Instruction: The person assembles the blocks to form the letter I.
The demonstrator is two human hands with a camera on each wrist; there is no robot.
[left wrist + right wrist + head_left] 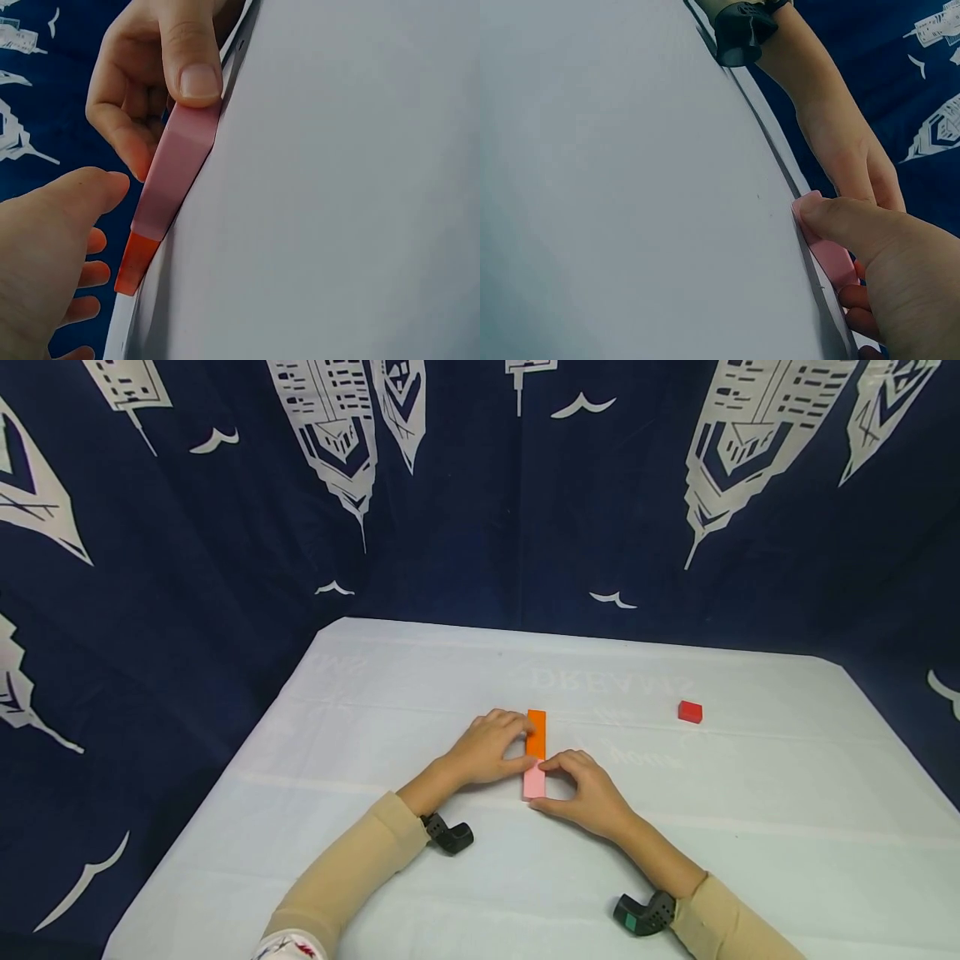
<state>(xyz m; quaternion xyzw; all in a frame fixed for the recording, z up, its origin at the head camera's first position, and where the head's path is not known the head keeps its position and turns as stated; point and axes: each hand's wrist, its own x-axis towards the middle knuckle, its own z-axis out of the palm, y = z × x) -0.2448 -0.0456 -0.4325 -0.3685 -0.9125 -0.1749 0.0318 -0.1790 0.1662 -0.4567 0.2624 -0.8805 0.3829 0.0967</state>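
Observation:
A pink block [534,782] and an orange block [536,735] lie end to end in a line on the white table, the orange one farther away. My right hand [592,795] pinches the pink block, thumb at its near end and index finger by its far right edge. In the right wrist view, the thumb presses on the end of the pink block [831,259]. My left hand [491,747] is at the left side of the blocks, fingers near the orange block and thumb near the joint. The left wrist view shows its thumb and fingers spread.
A small red block [690,712] sits toward the back right of the white table [337,718]. Behind the table hangs a dark blue cloth [465,527] with white building prints. Each wrist wears a black camera mount [647,913].

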